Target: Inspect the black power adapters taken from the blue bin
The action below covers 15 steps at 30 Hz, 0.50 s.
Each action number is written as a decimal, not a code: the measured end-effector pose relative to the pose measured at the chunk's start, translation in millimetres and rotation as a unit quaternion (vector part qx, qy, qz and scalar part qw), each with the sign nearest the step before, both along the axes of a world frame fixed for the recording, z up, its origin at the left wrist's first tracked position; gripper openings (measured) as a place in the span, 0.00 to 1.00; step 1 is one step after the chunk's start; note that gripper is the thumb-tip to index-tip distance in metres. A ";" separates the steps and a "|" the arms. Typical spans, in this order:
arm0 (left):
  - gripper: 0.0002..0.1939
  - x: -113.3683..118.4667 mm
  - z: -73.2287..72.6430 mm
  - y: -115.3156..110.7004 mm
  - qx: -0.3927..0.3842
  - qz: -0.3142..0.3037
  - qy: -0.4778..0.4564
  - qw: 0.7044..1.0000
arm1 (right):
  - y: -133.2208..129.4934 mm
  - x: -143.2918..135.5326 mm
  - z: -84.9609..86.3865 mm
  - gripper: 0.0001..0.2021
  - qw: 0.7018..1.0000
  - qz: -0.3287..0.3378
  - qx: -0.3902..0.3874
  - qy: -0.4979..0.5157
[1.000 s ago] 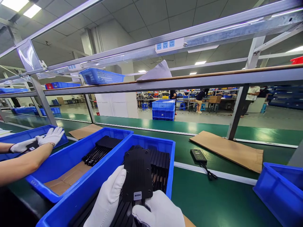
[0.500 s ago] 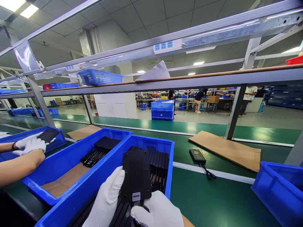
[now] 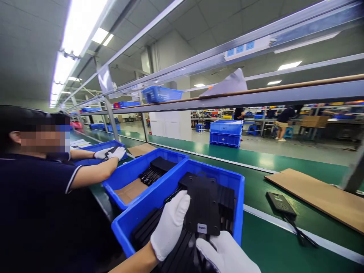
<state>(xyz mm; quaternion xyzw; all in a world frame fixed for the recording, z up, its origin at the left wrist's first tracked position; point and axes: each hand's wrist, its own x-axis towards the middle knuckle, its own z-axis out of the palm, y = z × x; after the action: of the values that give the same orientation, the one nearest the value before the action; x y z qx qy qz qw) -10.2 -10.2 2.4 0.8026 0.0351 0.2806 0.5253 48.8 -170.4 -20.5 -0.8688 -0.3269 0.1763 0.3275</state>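
Observation:
Both of my hands wear white gloves. A flat black rectangular device (image 3: 202, 204) with a small white label at its lower edge is held up over a blue bin (image 3: 242, 212). My left hand (image 3: 172, 223) grips its left side, thumb along the edge. At its lower right corner and cables, my right hand (image 3: 224, 250) is closed round it. Rows of similar black devices (image 3: 176, 246) fill much of the bin below. The label's print is blurred.
A second blue bin (image 3: 113, 193) with black devices adjoins on the left. Past it a co-worker (image 3: 36, 197) handles a black device with gloved hands. To the right lie a single black device (image 3: 281, 204) with cables and a cardboard sheet (image 3: 315, 197). A metal shelf rail (image 3: 256, 93) crosses above.
My view has swung left, bringing the co-worker's head and body into sight and shifting the bins rightward. Both my hands still hold the same black device over the bin.

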 end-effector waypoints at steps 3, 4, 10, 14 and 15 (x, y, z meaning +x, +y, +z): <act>0.19 -2.3 2.0 -1.7 0.000 -0.002 -0.007 1.000 | 1.0 6.8 -9.6 0.21 0.996 0.071 0.044 -0.011; 0.19 -3.1 2.5 -2.2 -0.001 -0.001 -0.009 1.000 | 1.0 7.8 -10.5 0.21 0.995 0.087 0.055 -0.017; 0.19 -5.2 2.7 -2.7 -0.012 -0.016 -0.003 1.000 | -2.6 -2.1 3.8 0.17 1.000 0.027 0.012 -0.009; 0.19 -1.8 -3.6 2.1 -0.003 0.004 0.008 1.000 | -2.4 -10.9 18.8 0.13 0.998 -0.046 -0.022 0.024; 0.19 -0.7 -5.2 3.3 -0.001 0.008 0.011 1.000 | -2.0 -12.0 21.6 0.13 0.998 -0.053 -0.024 0.029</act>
<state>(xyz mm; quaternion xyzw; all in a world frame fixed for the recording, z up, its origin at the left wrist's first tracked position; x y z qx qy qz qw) -10.9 -6.8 -2.7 0.8051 0.0480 0.2759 0.5229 36.9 -172.5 1.1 -0.8871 -0.2669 0.1914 0.3245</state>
